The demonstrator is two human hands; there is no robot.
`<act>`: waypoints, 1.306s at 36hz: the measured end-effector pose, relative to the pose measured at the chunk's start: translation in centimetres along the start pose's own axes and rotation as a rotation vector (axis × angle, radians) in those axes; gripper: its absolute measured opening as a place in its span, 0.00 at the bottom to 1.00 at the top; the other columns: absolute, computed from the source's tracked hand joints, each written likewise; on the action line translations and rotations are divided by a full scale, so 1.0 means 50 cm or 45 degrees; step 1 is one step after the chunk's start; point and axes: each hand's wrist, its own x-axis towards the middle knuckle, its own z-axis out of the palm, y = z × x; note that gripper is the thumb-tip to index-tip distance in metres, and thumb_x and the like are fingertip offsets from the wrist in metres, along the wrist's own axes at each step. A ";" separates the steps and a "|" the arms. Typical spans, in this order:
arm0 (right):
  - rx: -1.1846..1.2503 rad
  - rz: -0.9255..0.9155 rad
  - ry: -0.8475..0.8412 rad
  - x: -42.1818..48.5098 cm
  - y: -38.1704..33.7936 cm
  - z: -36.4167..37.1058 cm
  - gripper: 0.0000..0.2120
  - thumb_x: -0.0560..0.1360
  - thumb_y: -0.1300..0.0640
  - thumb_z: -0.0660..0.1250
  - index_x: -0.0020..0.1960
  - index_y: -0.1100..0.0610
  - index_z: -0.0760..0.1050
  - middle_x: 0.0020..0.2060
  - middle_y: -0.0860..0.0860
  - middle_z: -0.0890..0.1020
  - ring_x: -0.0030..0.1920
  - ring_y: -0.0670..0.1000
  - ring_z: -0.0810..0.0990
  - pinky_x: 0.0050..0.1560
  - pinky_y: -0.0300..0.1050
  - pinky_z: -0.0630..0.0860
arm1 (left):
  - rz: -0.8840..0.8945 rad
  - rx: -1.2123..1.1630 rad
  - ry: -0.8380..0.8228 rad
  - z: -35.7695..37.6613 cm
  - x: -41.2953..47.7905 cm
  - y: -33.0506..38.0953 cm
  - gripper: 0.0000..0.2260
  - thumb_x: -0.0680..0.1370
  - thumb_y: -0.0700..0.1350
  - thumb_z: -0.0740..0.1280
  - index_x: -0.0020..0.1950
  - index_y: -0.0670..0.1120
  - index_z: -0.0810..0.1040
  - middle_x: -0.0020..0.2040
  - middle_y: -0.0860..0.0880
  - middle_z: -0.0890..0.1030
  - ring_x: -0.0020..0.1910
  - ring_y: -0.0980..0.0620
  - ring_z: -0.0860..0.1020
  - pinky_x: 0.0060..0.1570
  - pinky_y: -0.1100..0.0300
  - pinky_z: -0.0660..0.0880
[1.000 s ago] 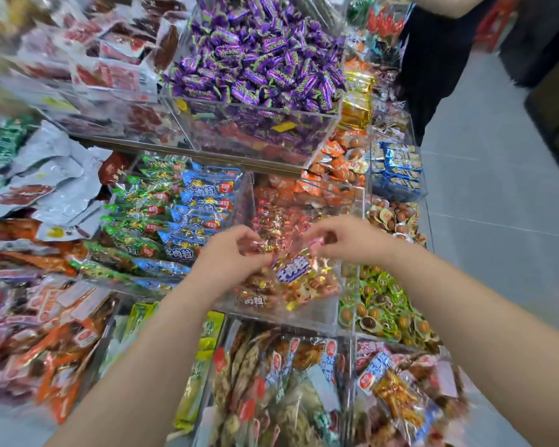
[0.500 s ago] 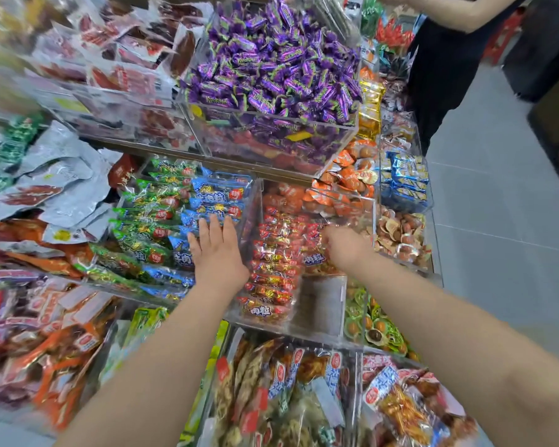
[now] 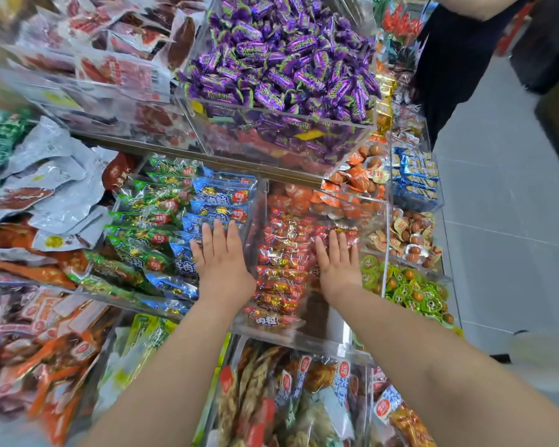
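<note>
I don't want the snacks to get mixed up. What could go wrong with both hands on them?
The left hand lies flat on the blue packets, heaped beside the clear divider; a shove might tip some in with the red packets. The right hand presses on those shiny red packets, so the neat rows could slide apart.

Candies (image 3: 281,59) behind packets (image 3: 281,262), seemingly higher
</note>
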 end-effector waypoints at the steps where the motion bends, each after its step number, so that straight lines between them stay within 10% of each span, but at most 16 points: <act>1: 0.002 0.009 0.000 0.006 0.002 0.001 0.42 0.76 0.63 0.54 0.66 0.55 0.19 0.73 0.61 0.31 0.73 0.64 0.31 0.72 0.63 0.36 | 0.000 -0.015 0.008 0.002 0.000 -0.001 0.40 0.75 0.47 0.64 0.79 0.44 0.41 0.79 0.43 0.42 0.77 0.41 0.37 0.70 0.45 0.30; 23: 0.063 0.104 -0.123 0.066 0.007 -0.003 0.53 0.67 0.69 0.60 0.68 0.48 0.20 0.72 0.57 0.28 0.69 0.66 0.24 0.63 0.70 0.27 | -0.022 -0.025 -0.047 0.011 0.007 -0.004 0.44 0.74 0.44 0.66 0.78 0.45 0.39 0.79 0.44 0.37 0.76 0.43 0.33 0.67 0.47 0.26; 33: 0.070 -0.044 -0.241 0.013 0.046 -0.081 0.47 0.74 0.60 0.65 0.76 0.52 0.31 0.76 0.55 0.35 0.75 0.61 0.34 0.73 0.60 0.41 | -0.004 -0.022 -0.112 -0.031 -0.003 0.001 0.41 0.75 0.49 0.67 0.79 0.46 0.44 0.80 0.44 0.42 0.78 0.43 0.39 0.73 0.43 0.36; 36: 0.235 -0.049 -0.116 -0.023 0.055 -0.111 0.42 0.72 0.64 0.60 0.77 0.56 0.38 0.76 0.56 0.41 0.76 0.59 0.38 0.74 0.57 0.45 | -0.052 -0.185 -0.136 -0.065 -0.006 0.007 0.36 0.73 0.48 0.70 0.77 0.46 0.58 0.78 0.42 0.55 0.78 0.41 0.48 0.74 0.42 0.46; 40: 0.473 -0.125 0.095 -0.089 0.067 -0.128 0.29 0.75 0.54 0.64 0.73 0.58 0.59 0.71 0.58 0.60 0.72 0.60 0.57 0.70 0.55 0.62 | 0.111 -0.601 0.043 -0.106 -0.058 0.026 0.06 0.70 0.40 0.68 0.44 0.47 0.74 0.52 0.43 0.73 0.58 0.39 0.73 0.51 0.50 0.71; 44: 1.118 -0.065 0.109 -0.189 0.061 -0.118 0.20 0.77 0.53 0.63 0.68 0.55 0.70 0.62 0.55 0.76 0.55 0.53 0.77 0.51 0.42 0.76 | 0.190 -0.889 0.103 -0.102 -0.150 0.051 0.14 0.75 0.39 0.68 0.60 0.45 0.78 0.52 0.51 0.75 0.49 0.53 0.75 0.50 0.62 0.70; 47: 1.619 0.052 0.133 -0.272 0.041 -0.096 0.13 0.77 0.55 0.64 0.61 0.54 0.76 0.50 0.54 0.81 0.48 0.54 0.81 0.51 0.51 0.79 | 0.129 -1.277 -0.056 -0.083 -0.231 0.063 0.10 0.76 0.36 0.66 0.47 0.52 0.77 0.42 0.56 0.77 0.42 0.56 0.76 0.40 0.76 0.69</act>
